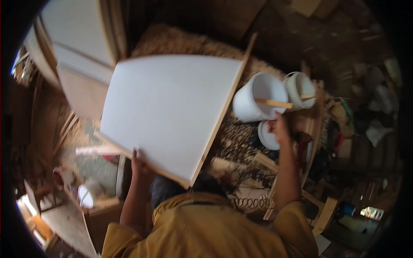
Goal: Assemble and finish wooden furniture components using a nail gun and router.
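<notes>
A large white panel (167, 107) with light wooden strips along two edges is tilted in front of me. My left hand (140, 163) is closed round its near wooden edge, the thumb up against the white face. To the right stands a white bucket (246, 103), its mouth turned toward me and a flat wooden stick (273, 102) lying across the opening. At that bucket's near rim is my right hand (279, 128), slightly blurred, fingers curled and closed on the rim. Just beside the fingers lies a round white lid (267, 136).
A second white bucket (297, 90) with a stick stands behind the first. Sawdust and wood shavings (234, 146) cover the bench. More panels (81, 38) lean at the left. A coiled hose (249, 202) lies near my right side; another white bucket (88, 195) sits lower left.
</notes>
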A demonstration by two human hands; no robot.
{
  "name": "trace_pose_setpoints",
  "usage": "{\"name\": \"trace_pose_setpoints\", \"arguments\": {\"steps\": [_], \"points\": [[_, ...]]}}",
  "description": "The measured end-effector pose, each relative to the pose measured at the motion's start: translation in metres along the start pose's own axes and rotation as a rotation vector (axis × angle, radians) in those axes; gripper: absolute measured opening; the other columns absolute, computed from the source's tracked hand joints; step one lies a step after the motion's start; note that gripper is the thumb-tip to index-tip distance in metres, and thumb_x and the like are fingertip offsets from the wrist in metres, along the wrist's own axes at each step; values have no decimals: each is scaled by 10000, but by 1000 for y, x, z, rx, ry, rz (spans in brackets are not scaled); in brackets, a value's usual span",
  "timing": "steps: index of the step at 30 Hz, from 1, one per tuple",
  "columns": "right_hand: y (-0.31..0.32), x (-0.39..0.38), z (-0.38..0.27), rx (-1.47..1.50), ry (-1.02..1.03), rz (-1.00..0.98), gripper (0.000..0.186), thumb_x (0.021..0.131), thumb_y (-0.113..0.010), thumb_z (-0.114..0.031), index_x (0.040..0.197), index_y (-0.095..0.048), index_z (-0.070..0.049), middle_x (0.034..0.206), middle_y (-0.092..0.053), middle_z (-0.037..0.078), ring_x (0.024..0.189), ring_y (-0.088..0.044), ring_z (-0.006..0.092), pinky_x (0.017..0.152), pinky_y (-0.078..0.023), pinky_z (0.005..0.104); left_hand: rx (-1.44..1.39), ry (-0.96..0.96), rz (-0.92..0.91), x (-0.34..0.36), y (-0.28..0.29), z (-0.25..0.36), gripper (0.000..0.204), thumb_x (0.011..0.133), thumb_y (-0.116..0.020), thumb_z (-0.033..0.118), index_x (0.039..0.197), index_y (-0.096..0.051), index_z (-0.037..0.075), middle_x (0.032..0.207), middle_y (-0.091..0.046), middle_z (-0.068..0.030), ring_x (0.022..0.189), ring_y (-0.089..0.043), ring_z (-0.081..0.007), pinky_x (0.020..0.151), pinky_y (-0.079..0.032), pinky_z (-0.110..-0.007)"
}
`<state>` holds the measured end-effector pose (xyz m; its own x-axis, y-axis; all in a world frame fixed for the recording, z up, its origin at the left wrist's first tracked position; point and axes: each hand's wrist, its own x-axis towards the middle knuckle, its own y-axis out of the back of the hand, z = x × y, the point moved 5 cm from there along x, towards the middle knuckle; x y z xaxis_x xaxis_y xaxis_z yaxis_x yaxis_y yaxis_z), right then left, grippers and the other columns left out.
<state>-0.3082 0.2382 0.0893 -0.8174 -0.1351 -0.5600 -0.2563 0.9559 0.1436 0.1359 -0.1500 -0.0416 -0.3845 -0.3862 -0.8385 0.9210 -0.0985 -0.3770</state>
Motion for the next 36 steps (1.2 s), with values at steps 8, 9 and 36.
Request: {"name": "trace_pose_setpoints", "arguments": {"steps": [8, 9, 36], "points": [[-3, 4, -44, -87, 68, -37, 274, 840, -516, -280, 864, -581, -15, 656, -610, 86, 472, -542, 140, 453, -473, 283, 60, -62, 6, -33, -25, -86, 364, 895, -585, 293, 1178, -483, 88, 928, -562, -33, 786, -548, -179, 695, -460, -329], [-5, -1, -47, -96, 62, -45, 274, 840, -516, -280, 864, -581, -15, 656, -610, 86, 472, -542, 140, 453, -473, 283, 52, -60, 17, -32, -21, -92, 364, 895, -585, 293, 1178, -483, 88, 928, -562, -33, 786, -548, -179, 695, -460, -329], [359, -215, -80, 69, 311, 698, 281, 823, -538, -262, 930, -583, -6, 671, -632, 110, 489, -595, 168, 423, -493, 276, 143, 49, -139, -6, 4, -114, 422, 932, -520, 363, 1204, -489, 43, 1066, -568, -84, 983, -560, -220, 835, -489, -362]]}}
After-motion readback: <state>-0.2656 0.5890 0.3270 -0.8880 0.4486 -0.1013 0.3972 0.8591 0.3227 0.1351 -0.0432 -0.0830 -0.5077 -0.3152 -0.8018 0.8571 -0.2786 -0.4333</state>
